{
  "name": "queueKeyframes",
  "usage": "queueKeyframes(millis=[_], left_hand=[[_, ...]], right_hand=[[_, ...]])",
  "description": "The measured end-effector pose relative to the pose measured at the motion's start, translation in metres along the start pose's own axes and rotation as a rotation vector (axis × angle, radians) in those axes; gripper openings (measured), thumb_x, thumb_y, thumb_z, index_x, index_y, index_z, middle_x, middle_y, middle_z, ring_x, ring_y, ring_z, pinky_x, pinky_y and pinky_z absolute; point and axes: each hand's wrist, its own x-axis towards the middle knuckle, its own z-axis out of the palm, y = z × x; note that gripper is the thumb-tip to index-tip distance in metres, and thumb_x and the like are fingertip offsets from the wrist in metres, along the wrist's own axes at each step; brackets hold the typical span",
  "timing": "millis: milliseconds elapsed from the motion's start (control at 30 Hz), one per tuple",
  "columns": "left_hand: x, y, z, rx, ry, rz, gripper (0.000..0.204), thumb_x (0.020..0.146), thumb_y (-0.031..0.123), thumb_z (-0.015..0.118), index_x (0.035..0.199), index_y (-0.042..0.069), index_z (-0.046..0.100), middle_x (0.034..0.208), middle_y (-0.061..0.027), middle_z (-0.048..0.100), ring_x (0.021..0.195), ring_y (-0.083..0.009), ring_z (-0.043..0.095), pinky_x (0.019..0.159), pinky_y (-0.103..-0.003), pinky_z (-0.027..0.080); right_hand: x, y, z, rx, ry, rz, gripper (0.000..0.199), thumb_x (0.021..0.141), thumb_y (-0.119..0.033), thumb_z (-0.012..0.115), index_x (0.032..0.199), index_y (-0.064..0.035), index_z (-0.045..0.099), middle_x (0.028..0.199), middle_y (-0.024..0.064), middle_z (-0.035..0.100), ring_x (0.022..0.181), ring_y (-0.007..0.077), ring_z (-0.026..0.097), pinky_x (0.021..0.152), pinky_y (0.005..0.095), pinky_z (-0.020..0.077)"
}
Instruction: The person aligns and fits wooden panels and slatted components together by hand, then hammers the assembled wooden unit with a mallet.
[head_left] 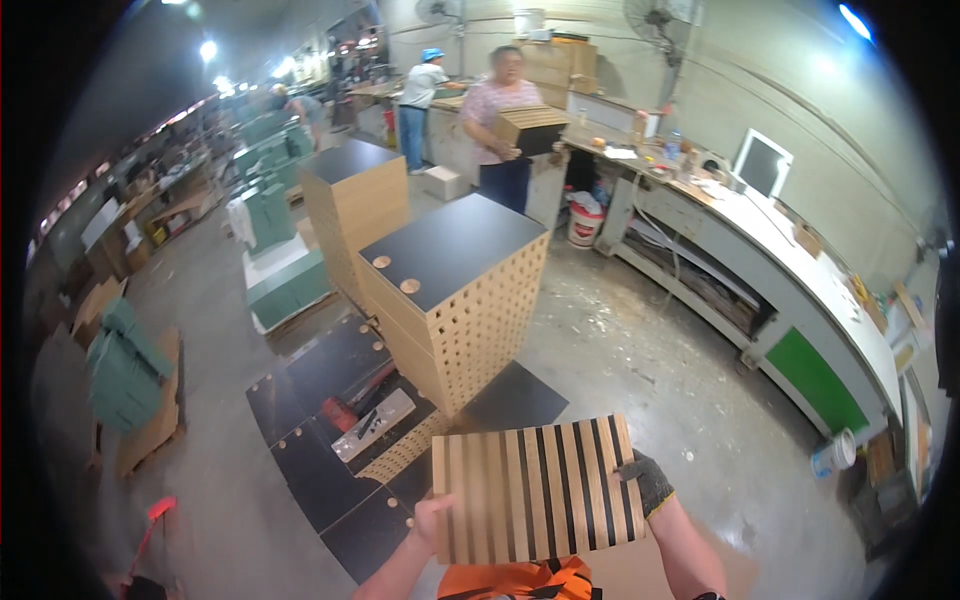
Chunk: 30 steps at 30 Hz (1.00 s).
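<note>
Between my two hands is a stack of boards (540, 490), its upper side striped in light wood and black. My bare left hand (430, 520) grips its left edge, with the thumb on the near face. On the opposite edge, my right hand (648, 482) wears a dark glove and closes round the side, its fingertips over the top face. The stack is held low in front of me, just above an orange garment (515, 580). Beyond it stands a tall pile of black-topped panels (455, 250) with rows of small square holes along the side.
Black panels (310, 450) lie low on the left, with a red power tool (340, 412) among them. A long workbench (800, 260) runs along the right wall. Another person (500, 110) carries a similar stack near it. Green-wrapped bundles (285, 285) stand at left; a white bucket (833, 455) sits at right.
</note>
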Motion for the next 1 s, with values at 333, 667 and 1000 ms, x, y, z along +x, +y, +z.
queueKeyframes(millis=[333,667,1000], left_hand=[[0.086,-0.019,0.012,0.07,0.581,0.305,0.047,0.08,0.01,0.061,0.124,-0.003,0.051,0.109,-0.0153,0.065,0.095,-0.0298,0.066,0.083,-0.043,0.055],[0.155,-0.091,-0.023,-0.246,0.77,0.24,0.029,0.087,0.009,0.053,0.113,-0.002,0.06,0.106,-0.0098,0.063,0.093,-0.0208,0.062,0.082,-0.036,0.052],[0.196,-0.096,-0.049,-0.276,0.787,0.199,0.055,0.077,0.02,0.07,0.119,-0.01,0.052,0.108,-0.0202,0.062,0.097,-0.0329,0.062,0.085,-0.046,0.049]], right_hand=[[0.228,-0.042,-0.035,-0.374,-0.149,0.206,0.066,0.068,0.005,0.058,0.133,0.0006,0.049,0.114,0.0159,0.063,0.097,0.0261,0.062,0.087,0.0364,0.0522],[0.375,-0.035,-0.067,-0.444,-0.29,0.487,0.067,0.061,0.004,0.064,0.127,-0.0005,0.054,0.109,0.0147,0.064,0.097,0.0282,0.062,0.089,0.0387,0.0496],[0.412,-0.044,-0.055,-0.734,-0.21,0.442,0.067,0.061,0.007,0.061,0.127,-0.0018,0.057,0.109,0.0098,0.065,0.099,0.0225,0.059,0.093,0.0322,0.045]])
